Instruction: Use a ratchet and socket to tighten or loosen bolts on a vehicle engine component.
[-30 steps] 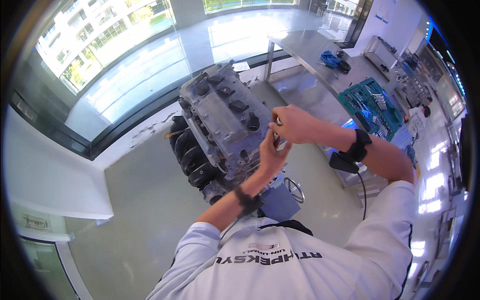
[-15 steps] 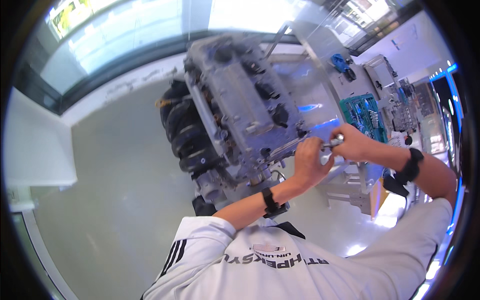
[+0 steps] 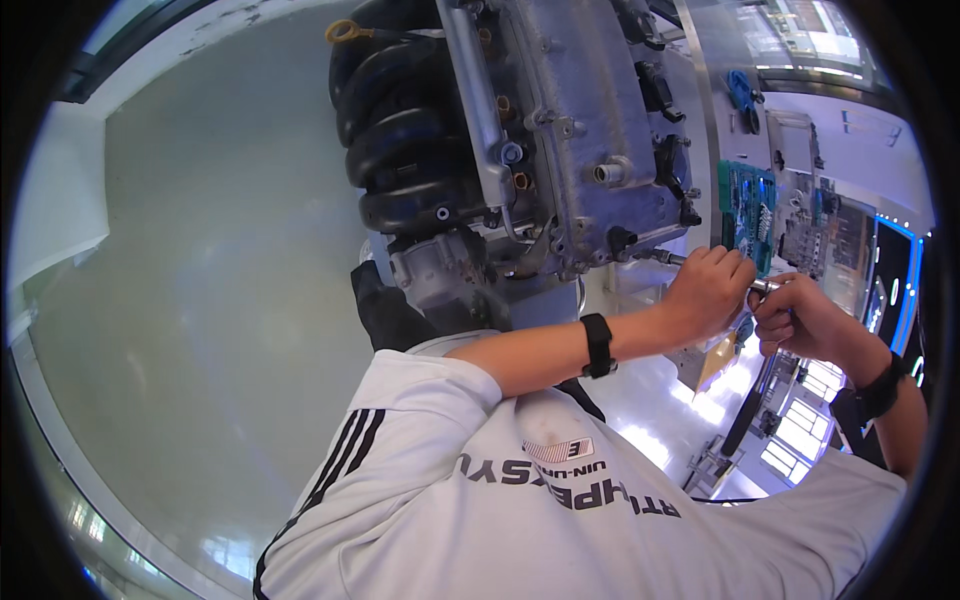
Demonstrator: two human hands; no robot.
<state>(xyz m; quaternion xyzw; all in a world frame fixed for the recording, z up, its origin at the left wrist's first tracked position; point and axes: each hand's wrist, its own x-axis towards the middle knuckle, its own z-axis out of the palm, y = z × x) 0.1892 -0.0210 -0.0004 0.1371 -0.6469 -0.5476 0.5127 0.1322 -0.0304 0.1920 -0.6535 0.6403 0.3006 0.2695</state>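
While leaning over the engine (image 3: 600,110), holds a slim metal tool (image 3: 764,286) with both hands. Folds the left hand (image 3: 710,293) down over the middle of the shaft; clamps the right hand (image 3: 808,318) around the shiny outer end, thumb and fingers together on the metal. Points the inner tip of the slim metal tool at the engine's near right corner, right at its edge; cannot tell touching from just short of it, nor make out anything under the tip. Seems, by judgement, to be at the step of lining up or turning the tool at that corner, guiding with the left and driving with the right. Probably calls next for holding the shaft straight under the left hand, checking the seating at the tip, and giving the right hand room to swing. Has a teal tool case (image 3: 725,185) beyond the hands, and a black ribbed manifold (image 3: 415,165) along the engine's left flank, well apart from both.
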